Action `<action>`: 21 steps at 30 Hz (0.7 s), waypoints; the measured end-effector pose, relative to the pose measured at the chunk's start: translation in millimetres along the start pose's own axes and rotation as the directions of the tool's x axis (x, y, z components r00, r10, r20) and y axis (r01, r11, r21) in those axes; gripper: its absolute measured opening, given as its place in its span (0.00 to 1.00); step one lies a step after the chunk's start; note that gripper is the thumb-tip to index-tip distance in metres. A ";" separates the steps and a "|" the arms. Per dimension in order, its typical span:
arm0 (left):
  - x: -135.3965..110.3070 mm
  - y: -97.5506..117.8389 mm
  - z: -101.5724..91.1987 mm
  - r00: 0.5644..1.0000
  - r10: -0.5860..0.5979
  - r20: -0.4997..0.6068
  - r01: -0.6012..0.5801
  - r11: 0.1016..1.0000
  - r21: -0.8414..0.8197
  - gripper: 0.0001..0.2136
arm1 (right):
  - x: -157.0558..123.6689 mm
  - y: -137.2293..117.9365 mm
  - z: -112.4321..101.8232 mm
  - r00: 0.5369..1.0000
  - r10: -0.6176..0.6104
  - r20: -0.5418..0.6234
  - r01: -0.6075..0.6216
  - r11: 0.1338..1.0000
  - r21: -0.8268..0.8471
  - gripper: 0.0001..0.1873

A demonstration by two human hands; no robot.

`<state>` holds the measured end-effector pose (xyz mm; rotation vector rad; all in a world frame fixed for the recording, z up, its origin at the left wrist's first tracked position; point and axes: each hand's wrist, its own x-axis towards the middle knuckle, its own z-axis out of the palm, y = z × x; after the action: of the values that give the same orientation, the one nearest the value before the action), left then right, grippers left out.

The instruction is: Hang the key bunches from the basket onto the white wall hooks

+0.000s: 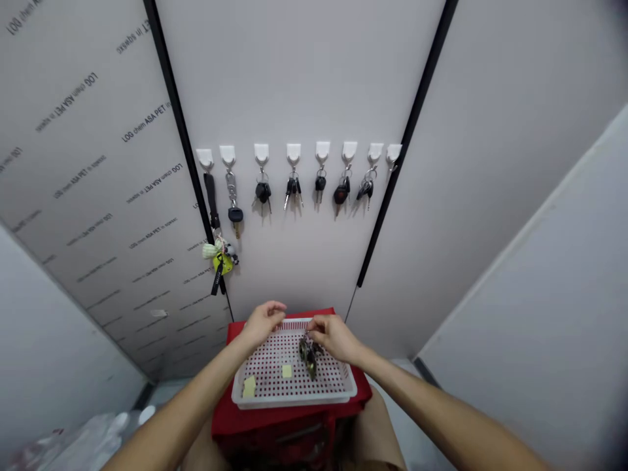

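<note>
Keys (309, 356), metallic, pinched by right hand (336, 337) over perforated plastic tray (294, 396).

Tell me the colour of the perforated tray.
The tray is white, dotted with rows of small holes; the head view shows it best.

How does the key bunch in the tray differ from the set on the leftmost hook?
The tray bunch lies in the white tray; the leftmost set hangs from its hook. The tray bunch is compact and dark; the leftmost set trails a black strap with yellow and pale charms. The right hand grips the tray bunch; the leftmost set hangs untouched. Both hold keys.
</note>
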<state>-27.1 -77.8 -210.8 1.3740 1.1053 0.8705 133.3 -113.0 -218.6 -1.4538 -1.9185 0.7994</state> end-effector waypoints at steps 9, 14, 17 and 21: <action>1.3 16.5 34.2 0.972 0.073 0.224 -0.085 0.995 0.046 0.06 | 7.7 -17.3 -31.4 0.996 0.014 -0.089 0.007 0.971 0.237 0.03; 2.5 24.2 34.8 0.986 0.050 0.160 -0.041 0.998 -0.056 0.02 | 8.5 -17.9 -36.3 0.991 0.069 -0.112 -0.017 0.909 0.416 0.06; 1.8 31.4 36.7 0.990 0.080 0.115 -0.062 0.987 -0.151 0.04 | 7.4 -19.2 -37.0 0.998 0.039 -0.041 -0.019 0.914 0.406 0.09; 5.8 39.9 38.4 0.991 0.098 0.089 -0.084 0.985 -0.150 0.04 | 9.0 -21.4 -47.6 0.992 -0.073 -0.101 0.080 0.995 0.064 0.06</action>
<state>16.4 -81.7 -176.2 1.3385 0.8932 0.9234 154.4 -103.9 -171.0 -1.3460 -1.8432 0.7370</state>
